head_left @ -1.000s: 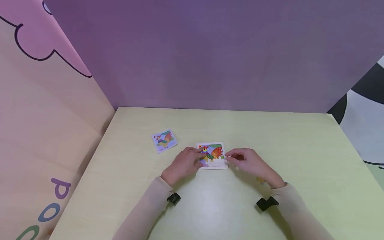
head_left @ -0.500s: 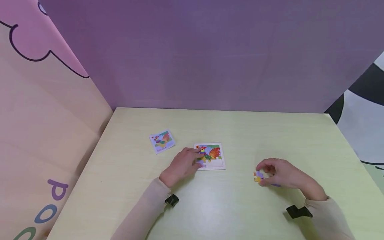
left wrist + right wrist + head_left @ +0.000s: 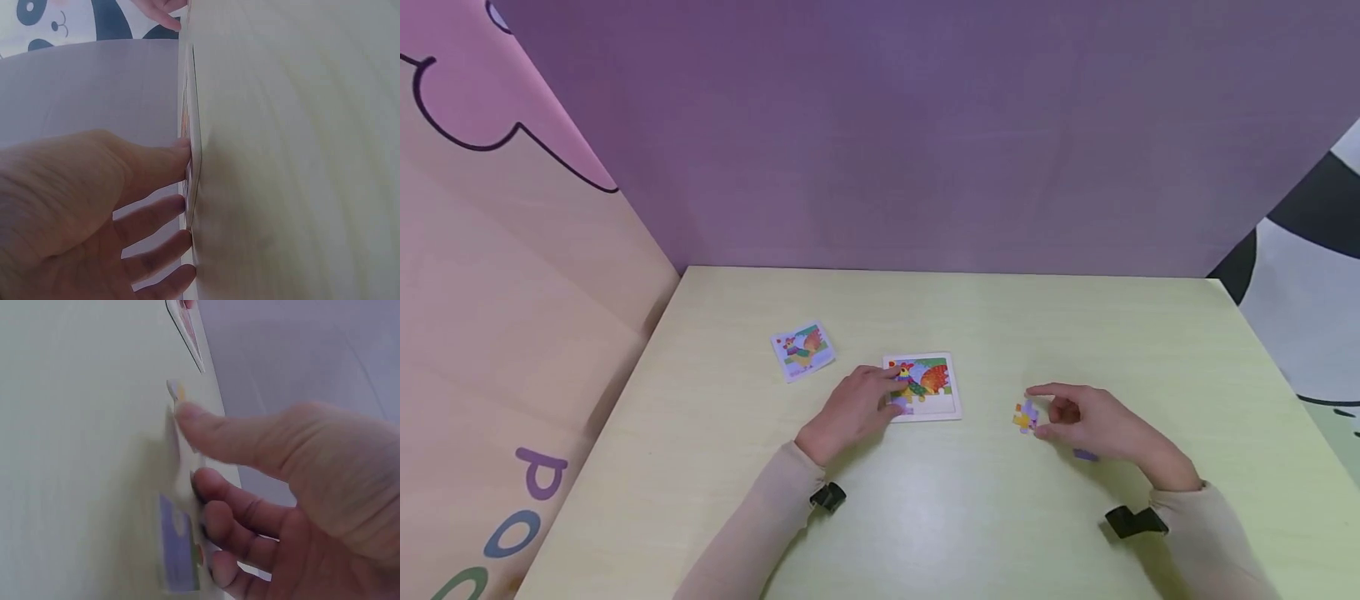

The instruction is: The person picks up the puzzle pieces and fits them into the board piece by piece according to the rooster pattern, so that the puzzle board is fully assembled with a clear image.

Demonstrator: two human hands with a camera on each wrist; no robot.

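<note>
A square jigsaw puzzle tray [image 3: 937, 406] with a white border lies mid-table in the head view, its upper part filled with a colourful hen picture and a white strip showing at lower right. My left hand [image 3: 852, 410] rests at its left side, fingertips on the picture and thumb [image 3: 159, 164] at the near edge. To the right, my right hand [image 3: 1097, 423] pinches a yellow, orange and lilac jigsaw piece [image 3: 1024, 417] between thumb and index finger. Below that hand, a purple-edged jigsaw piece [image 3: 1086, 455] lies on the table; it shows larger in the right wrist view.
A small picture card [image 3: 803, 351] with the same hen lies at the upper left of the tray. Behind the pale wooden table [image 3: 925, 517] rises a purple wall panel [image 3: 925, 133]. A printed panel [image 3: 550, 275] stands along the left side.
My right hand has left the tray's right edge, moved right to the loose pieces and taken hold of one, now shifted slightly back toward the tray. The left hand stays on the tray.
</note>
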